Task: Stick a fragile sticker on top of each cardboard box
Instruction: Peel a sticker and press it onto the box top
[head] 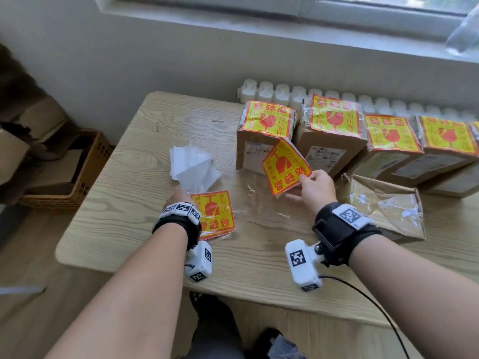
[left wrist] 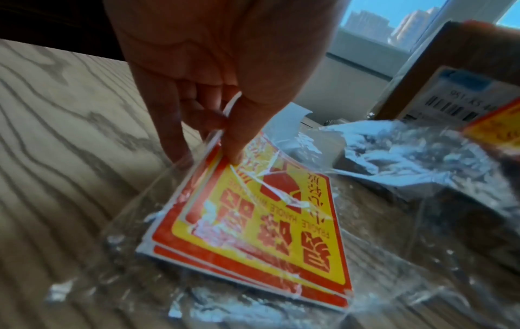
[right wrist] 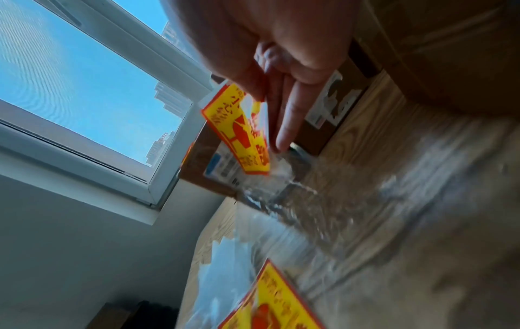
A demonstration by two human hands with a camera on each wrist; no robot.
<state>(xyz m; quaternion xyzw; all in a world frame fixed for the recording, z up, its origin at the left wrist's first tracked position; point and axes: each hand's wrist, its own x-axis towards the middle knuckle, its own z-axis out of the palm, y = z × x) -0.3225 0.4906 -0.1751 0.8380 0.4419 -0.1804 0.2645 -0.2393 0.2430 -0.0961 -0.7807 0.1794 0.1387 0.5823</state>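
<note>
The right grip [head: 315,189] pinched a loose sticker [head: 285,165] by its edge, aloft before the labelled boxes [head: 264,149]. The left grip [head: 178,197] pinched the wrapped stack [head: 219,216] on the table [head: 129,177]. Flimsy, floppy paper: corners looked safest.

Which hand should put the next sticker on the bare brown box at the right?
Right, probably. The right hand pinches a loose sticker, and the unlabelled box lies just beside it. The left hand is busy holding the wrapped sticker stack at its corner.
</note>
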